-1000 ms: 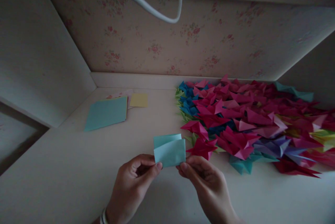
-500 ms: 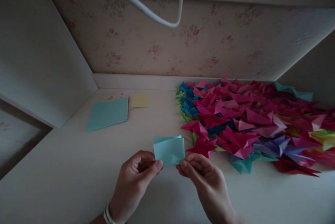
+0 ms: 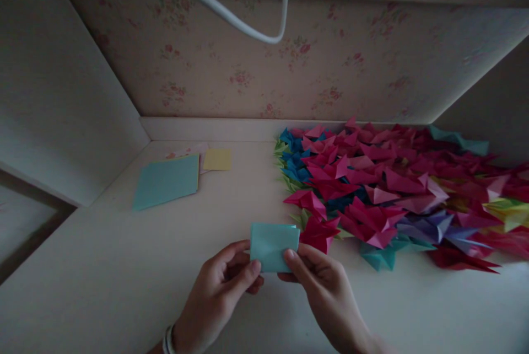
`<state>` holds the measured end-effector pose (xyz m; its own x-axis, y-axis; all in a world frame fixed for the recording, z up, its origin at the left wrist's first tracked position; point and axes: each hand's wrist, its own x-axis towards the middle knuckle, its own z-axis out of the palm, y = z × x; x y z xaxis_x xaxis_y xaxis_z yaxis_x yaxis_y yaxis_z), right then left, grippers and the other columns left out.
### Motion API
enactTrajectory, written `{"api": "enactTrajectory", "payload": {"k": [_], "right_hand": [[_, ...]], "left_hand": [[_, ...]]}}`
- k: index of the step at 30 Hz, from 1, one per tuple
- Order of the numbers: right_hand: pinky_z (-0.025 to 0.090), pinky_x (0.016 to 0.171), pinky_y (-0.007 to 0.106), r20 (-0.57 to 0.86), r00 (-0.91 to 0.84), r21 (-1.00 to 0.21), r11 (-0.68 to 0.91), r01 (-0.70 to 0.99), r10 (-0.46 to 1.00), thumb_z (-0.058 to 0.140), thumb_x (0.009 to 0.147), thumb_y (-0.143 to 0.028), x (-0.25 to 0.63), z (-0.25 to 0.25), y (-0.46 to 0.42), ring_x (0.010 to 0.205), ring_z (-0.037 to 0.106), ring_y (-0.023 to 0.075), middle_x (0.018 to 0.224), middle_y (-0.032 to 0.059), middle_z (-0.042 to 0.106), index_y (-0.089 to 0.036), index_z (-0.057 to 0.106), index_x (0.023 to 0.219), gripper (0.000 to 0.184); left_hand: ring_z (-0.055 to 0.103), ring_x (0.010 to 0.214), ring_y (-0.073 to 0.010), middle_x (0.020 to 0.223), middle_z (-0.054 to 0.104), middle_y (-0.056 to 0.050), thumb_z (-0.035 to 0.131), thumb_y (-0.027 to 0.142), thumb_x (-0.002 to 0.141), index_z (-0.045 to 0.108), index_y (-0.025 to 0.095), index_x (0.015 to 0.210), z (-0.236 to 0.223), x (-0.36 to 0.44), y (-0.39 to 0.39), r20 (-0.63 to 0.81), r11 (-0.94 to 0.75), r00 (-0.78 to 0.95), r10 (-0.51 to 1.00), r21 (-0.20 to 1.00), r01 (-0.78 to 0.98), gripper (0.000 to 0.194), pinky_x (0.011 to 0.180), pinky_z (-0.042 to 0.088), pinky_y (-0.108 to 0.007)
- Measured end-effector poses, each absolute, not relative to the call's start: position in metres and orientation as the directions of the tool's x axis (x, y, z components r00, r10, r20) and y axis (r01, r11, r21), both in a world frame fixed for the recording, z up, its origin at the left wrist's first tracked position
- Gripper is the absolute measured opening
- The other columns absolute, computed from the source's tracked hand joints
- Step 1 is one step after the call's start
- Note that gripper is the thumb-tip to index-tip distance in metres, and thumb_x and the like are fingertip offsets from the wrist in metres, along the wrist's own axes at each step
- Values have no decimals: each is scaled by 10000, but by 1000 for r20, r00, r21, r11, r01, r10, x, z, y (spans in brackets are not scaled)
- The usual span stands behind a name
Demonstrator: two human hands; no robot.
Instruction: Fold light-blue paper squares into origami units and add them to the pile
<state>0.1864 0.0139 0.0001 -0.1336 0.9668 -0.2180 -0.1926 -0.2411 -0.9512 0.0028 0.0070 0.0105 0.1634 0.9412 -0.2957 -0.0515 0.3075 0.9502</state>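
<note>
A folded sheet of turquoise origami paper (image 3: 273, 243) is held up between both hands, its layers lying nearly flat together. My left hand (image 3: 225, 288) pinches its lower left corner, thumb in front and fingers behind. On the other side, my right hand (image 3: 320, 279) grips the right edge, with the thumb pressed on the front face. Just beyond the right fingers lies a dark pink folded paper piece (image 3: 319, 232), at the near edge of a large heap of folded paper pieces (image 3: 372, 177) in pink, blue, green, purple and yellow.
A stack of turquoise paper squares (image 3: 167, 182) lies at the back left, beside a small yellow square (image 3: 217, 159). Behind the white desk (image 3: 103, 266) stands a wall with flowered paper (image 3: 239, 75). A white cable (image 3: 231, 17) hangs across the top.
The two layers of the turquoise paper have come together, closing the gap at the top. My right thumb has moved up onto its front face, and the paper sits slightly lower and to the right.
</note>
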Motion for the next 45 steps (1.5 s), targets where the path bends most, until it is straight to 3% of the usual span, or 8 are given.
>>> {"api": "enactTrajectory", "payload": {"k": [5,17,25,33,40,45], "right_hand": [[548,659,245,-222,-146,-965,-239,-109,964,716,849,-471,188,-3,13,693,607,152,713,16,666,-158,722,740,332],[489,650,253,-294,-110,-951,-302,-68,950,776,760,-497,189,3,15,689,585,167,699,31,674,-159,773,742,338],[503,678,291,-286,-152,-951,-299,-72,946,719,801,-540,188,2,13,713,587,189,723,51,672,-145,775,757,402],[318,527,238,-194,-68,-977,-199,-82,979,674,862,-512,193,-4,15,603,375,121,610,-22,428,-151,610,629,435],[340,526,232,-141,-34,-984,-143,-103,989,672,876,-481,193,0,13,600,396,117,619,-25,451,-158,606,652,399],[477,601,248,-227,-261,-963,-257,-84,938,730,822,-480,187,-2,14,640,571,149,665,9,612,-154,670,711,349]], "left_hand": [[724,764,-218,835,781,-116,648,480,879,763,118,885,10,5,5,-362,366,254,897,930,32,379,677,572,-287],[723,801,-214,987,778,-127,667,458,878,750,135,1048,12,2,5,-343,359,309,887,933,6,374,660,570,-275],[732,724,-223,770,788,-115,677,473,853,763,118,852,10,4,3,-339,331,220,915,941,74,365,647,572,-280],[710,667,-214,710,777,-104,670,450,851,743,127,777,7,6,-1,-339,302,236,910,936,181,340,612,535,-270],[705,657,-209,713,779,-104,673,465,845,741,132,790,7,6,-1,-336,300,256,906,939,170,344,607,534,-265],[704,670,-203,740,782,-107,650,469,870,764,129,839,9,3,0,-291,256,247,924,953,162,360,617,539,-262]]}}
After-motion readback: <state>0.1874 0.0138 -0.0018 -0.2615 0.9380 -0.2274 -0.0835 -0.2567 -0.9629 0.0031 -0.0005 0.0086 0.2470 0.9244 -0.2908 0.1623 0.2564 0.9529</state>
